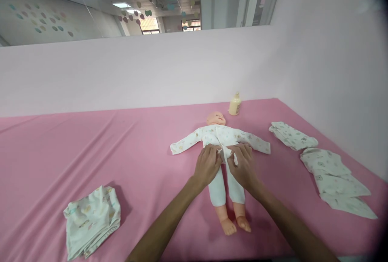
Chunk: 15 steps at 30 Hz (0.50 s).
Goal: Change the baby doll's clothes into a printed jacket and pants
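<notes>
A baby doll [229, 225] lies on its back with its head towards the wall and its bare feet towards me. It wears a white patterned baby shirt [209, 133], both sleeves spread out sideways, above plain white legs. At the doll's waist my left hand [208, 161] pinches the shirt's lower front edge. Opposite it, my right hand [242, 164] grips the other side of that edge, with a bit of white cloth showing between its fingers. A narrow gap separates the two hands.
A pale yellow pump bottle [234, 105] stands behind the doll's head, near the white wall [136, 72]. Folded patterned cloth [92, 221] lies at the front left. Two folded patterned garments lie at right, a smaller one [292, 136] and a larger one [336, 179], on the pink sheet [145, 153].
</notes>
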Each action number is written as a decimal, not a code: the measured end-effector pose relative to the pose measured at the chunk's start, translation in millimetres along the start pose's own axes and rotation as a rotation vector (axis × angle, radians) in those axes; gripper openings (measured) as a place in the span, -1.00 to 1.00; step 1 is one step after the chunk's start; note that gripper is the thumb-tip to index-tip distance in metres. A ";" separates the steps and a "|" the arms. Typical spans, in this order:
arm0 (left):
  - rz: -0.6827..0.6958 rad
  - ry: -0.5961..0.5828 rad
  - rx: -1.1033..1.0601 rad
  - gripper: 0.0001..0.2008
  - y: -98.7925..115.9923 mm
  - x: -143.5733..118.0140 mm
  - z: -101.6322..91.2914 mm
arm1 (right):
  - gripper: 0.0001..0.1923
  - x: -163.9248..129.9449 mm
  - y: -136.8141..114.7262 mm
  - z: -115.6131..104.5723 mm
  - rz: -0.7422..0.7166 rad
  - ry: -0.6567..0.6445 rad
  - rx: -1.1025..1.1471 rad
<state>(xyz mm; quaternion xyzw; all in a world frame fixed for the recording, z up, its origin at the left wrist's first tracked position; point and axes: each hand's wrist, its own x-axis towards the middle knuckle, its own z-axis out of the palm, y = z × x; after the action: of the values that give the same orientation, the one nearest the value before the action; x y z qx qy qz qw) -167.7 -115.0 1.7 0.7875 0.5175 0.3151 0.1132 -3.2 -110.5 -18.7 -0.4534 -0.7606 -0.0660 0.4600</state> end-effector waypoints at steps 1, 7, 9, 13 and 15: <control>0.042 -0.003 -0.014 -0.75 0.6 -3.5 -0.2 | -0.59 -2.6 2.6 -3.4 -0.036 -0.040 0.018; 0.057 -0.105 0.049 -0.42 -13.8 -34.8 -11.6 | -0.24 -42.8 46.0 -17.8 -0.045 -0.264 -0.010; 0.022 -0.106 0.076 -0.38 -24.3 -42.7 -12.3 | -0.23 -55.5 63.5 -18.3 -0.001 -0.274 -0.054; -0.082 -0.094 0.117 -0.37 -42.4 -46.8 -3.8 | -0.45 -65.7 79.2 -12.3 0.108 -0.312 -0.083; -0.169 -0.092 0.108 -0.44 -46.8 -45.3 1.0 | -0.67 -65.0 76.1 -9.9 0.178 -0.332 -0.052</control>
<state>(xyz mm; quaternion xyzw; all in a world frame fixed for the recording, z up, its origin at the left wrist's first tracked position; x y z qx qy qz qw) -213.9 -134.5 -39.8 0.7596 0.5925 0.2398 0.1203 71.1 -112.4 -86.5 -0.5354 -0.7808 0.0309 0.3204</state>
